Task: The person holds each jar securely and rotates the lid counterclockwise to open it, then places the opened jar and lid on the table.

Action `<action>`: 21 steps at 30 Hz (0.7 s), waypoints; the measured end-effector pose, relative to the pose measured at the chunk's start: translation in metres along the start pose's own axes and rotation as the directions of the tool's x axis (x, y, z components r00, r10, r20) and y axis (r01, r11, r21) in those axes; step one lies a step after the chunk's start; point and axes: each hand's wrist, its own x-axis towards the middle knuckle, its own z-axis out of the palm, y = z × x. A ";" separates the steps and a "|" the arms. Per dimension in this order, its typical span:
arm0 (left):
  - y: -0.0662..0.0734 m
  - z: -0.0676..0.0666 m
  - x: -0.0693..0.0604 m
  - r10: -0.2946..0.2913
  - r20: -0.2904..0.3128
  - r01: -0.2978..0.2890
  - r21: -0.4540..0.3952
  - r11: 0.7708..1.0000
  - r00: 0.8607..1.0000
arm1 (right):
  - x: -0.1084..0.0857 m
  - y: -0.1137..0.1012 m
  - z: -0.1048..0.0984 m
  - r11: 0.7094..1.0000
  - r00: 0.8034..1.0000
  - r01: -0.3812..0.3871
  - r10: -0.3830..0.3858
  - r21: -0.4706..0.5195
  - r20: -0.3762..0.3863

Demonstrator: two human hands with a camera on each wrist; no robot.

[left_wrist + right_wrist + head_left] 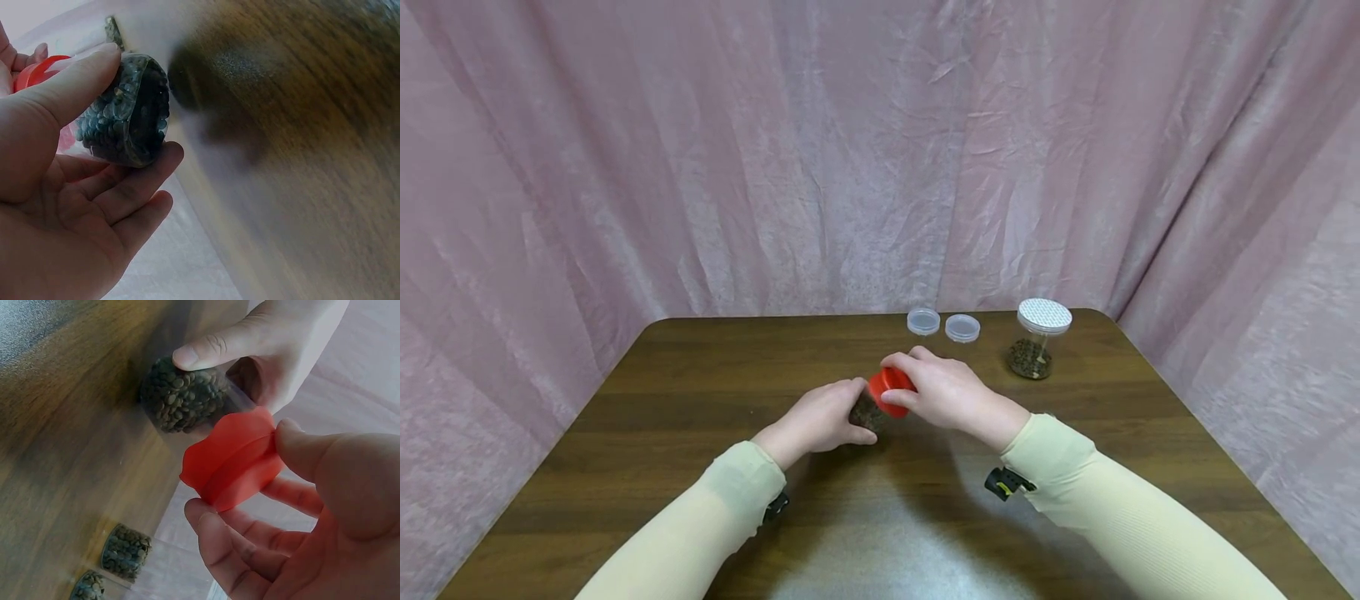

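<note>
In the head view, my left hand (822,418) grips a clear jar (867,414) part-filled with small dark pellets. The left wrist view shows my thumb on one side of the jar (122,115) and fingers on the other. My right hand (953,392) holds a red cap (891,392) between thumb and fingers at the jar's mouth. A wavy edge shows on the red cap (234,459) in the right wrist view, facing the pellets. Whether the cap is loose or seated, I cannot tell. The jar is tilted, its mouth toward my right hand.
Two round translucent lids (923,322) (962,327) show at the table's back edge. Right of them stands a clear jar (1030,358) with a white patterned lid and pellets at its bottom. A pink curtain (850,167) hangs behind the wooden table (700,358).
</note>
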 end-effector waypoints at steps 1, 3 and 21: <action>0.000 0.000 0.000 0.000 0.000 0.000 0.002 1.000 1.000 | -0.001 0.000 0.000 1.000 1.000 0.005 -0.005 0.003 -0.001; 0.000 0.001 0.000 -0.001 0.000 0.001 0.001 1.000 1.000 | -0.001 -0.001 0.000 1.000 1.000 0.014 -0.014 0.005 -0.002; -0.001 0.000 0.000 -0.001 -0.002 0.001 -0.005 1.000 1.000 | -0.002 0.000 -0.001 0.999 1.000 0.006 -0.006 0.033 -0.007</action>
